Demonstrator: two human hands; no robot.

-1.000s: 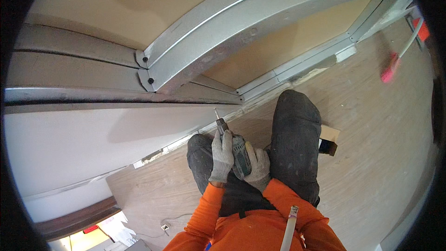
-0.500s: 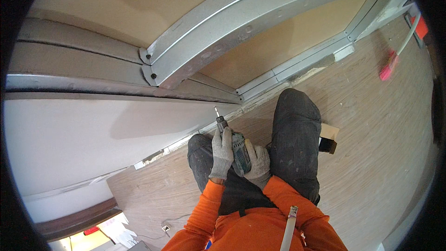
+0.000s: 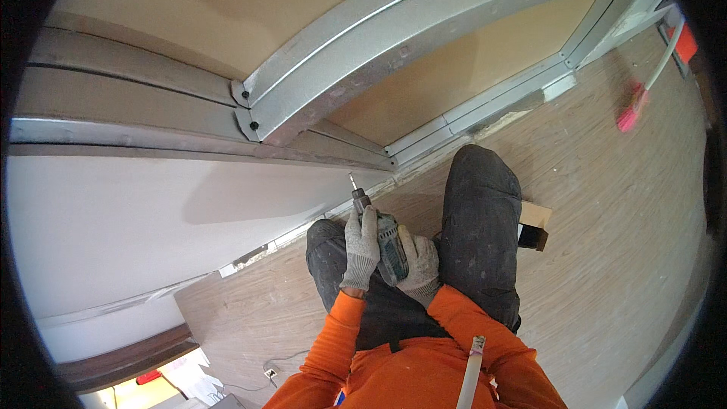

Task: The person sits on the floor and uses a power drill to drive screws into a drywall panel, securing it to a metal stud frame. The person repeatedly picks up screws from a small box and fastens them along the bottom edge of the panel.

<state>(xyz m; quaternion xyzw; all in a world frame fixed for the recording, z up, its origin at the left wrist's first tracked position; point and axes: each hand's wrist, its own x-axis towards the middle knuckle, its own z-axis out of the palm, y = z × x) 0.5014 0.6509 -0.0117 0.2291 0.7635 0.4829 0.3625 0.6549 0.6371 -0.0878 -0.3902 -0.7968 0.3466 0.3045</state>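
Between my knees I hold a dark teal power screwdriver (image 3: 391, 251), its nose and metal bit pointing up and away toward the wall. My left hand (image 3: 362, 241), in a grey knit glove, is closed round the left side of its front. The gloved right hand (image 3: 418, 263) grips the tool at its rear right; part of its fingers is hidden behind the body. Just beyond the bit tip runs a metal stud frame (image 3: 318, 153) fixed along the wall; the bit appears apart from it. Dark screws (image 3: 254, 125) sit in the frame's corner joint.
An open cardboard box (image 3: 536, 216) lies by my right knee. A pink-bristled broom (image 3: 632, 110) and a red dustpan (image 3: 685, 45) are at the far right. A cable with a plug (image 3: 270, 373) lies on the wood floor at the lower left. White wall panel (image 3: 113, 235) rises on the left.
Almost nothing differs. My hands and the power screwdriver stay in the same place, and the view has shifted very slightly.
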